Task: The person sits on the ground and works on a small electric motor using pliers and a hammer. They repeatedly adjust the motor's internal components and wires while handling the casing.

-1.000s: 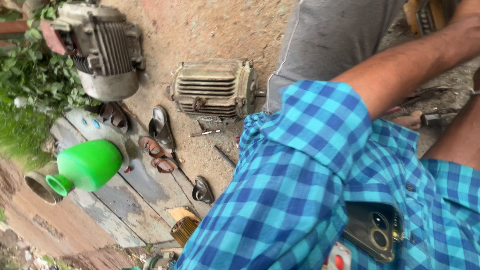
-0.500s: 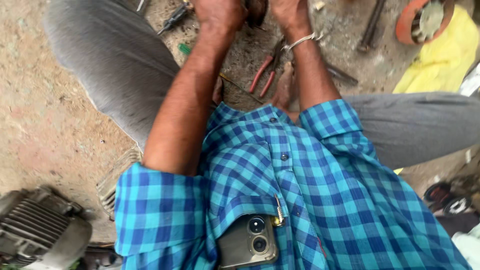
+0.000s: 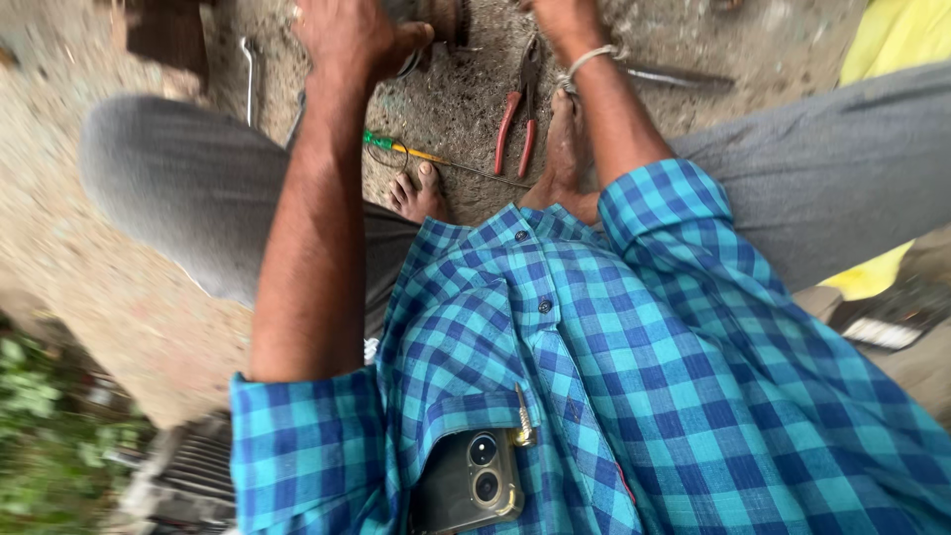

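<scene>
The dark round metal part (image 3: 441, 18) is sitting at twelve o'clock, half cut off by the frame's top edge, on the bare dirt between the person's knees. The left hand (image 3: 347, 35) is curling around its left side with the thumb pressed against it; the right hand (image 3: 560, 15) is reaching in from the right, but its fingers are out of view, so I cannot tell whether it is gripping. Just below, toward six o'clock, red-handled pliers (image 3: 515, 124) and a green-and-yellow-handled screwdriver (image 3: 426, 156) are lying near two bare feet (image 3: 421, 193). If the part is slipping from a one-sided grip, it is likely rolling onto the toes or the tools; grit is probably weakening the hold.
</scene>
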